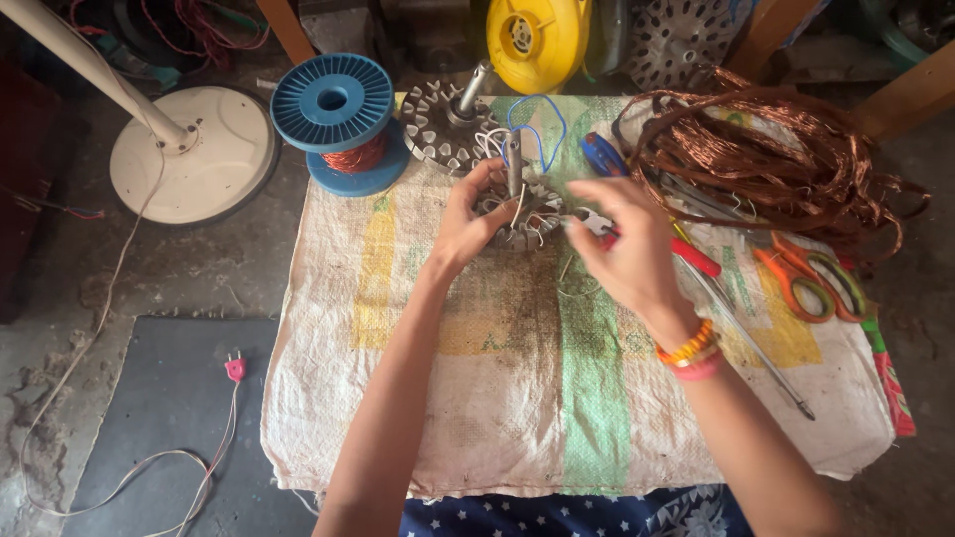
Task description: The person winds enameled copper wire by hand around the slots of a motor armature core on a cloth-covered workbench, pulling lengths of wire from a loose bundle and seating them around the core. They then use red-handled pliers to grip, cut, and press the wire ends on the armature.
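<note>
Gripping a round metal motor stator [517, 214] near the far middle of the sack-covered table [517, 418], the left hand [466, 221] closes on its near-left rim and steadies it. The right hand [632, 254] is clamped on red-handled pliers [686, 254], whose tip meets the stator's right edge. White and blue lead wires [532, 134] loop up from the central shaft, and the slots that show look bare of copper, though the fingers hide much of the core, so I cannot be sure. By that reading, stripping looks done and fresh winding is not yet begun.

Just behind lies a second slotted core [438, 124] with its shaft tilted. Left of it stands a blue spool [338, 119] of copper wire. A big tangle of old copper wire [776, 154] fills the far right corner, spreading close to the working spot and likely to snag. Orange-handled scissors [811, 278] and a long thin rod [746, 338] lie to the right, under the forearm's path. On the floor to the left sit a white fan base [214, 164] and a pink plug [235, 369] on a thin cord.
</note>
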